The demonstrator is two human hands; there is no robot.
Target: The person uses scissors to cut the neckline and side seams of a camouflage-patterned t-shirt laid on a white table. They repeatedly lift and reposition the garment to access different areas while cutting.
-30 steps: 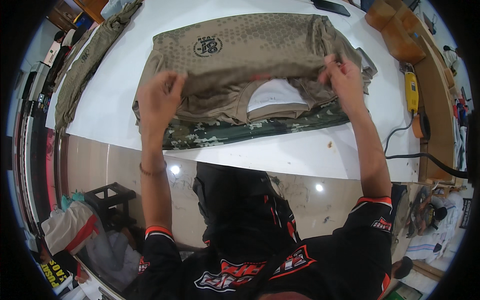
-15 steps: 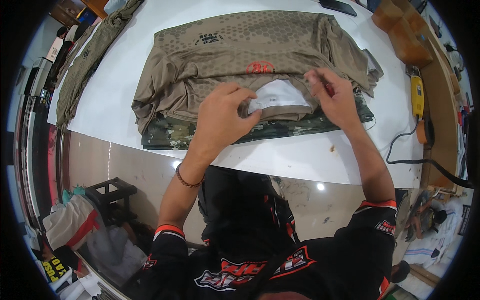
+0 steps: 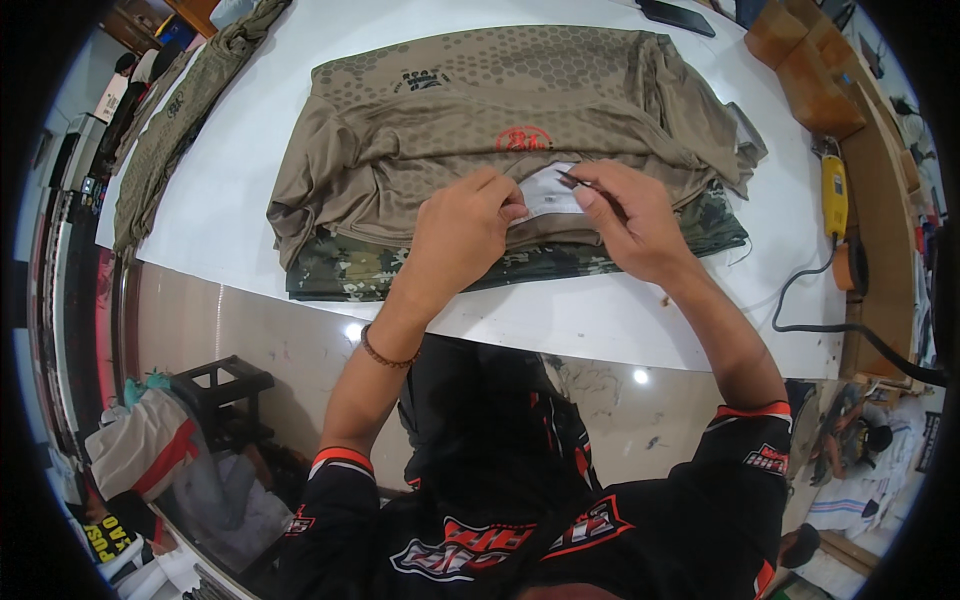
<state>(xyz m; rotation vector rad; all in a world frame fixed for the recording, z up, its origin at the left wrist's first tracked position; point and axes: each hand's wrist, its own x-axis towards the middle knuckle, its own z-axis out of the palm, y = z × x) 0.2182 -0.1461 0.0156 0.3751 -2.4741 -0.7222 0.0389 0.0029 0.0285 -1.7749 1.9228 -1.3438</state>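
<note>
Has shirt (image 3: 480,100) on folded cloth (image 3: 370,264) on table (image 3: 210,200). Shows phone (image 3: 676,16) beyond shirt's far right corner, another garment (image 3: 185,115) left, corded tool (image 3: 834,190) right.

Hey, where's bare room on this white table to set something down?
Bare white tabletop lies between the brown shirt and the olive garment at left, and between the shirt and the yellow corded tool at right. The neckline is crowded: left hand and right hand are both there.

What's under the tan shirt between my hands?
Green camouflage fabric shows beneath the tan shirt, along its near edge, on the white table. How far it extends back, and whatever else lies there, is covered by the shirt.
</note>
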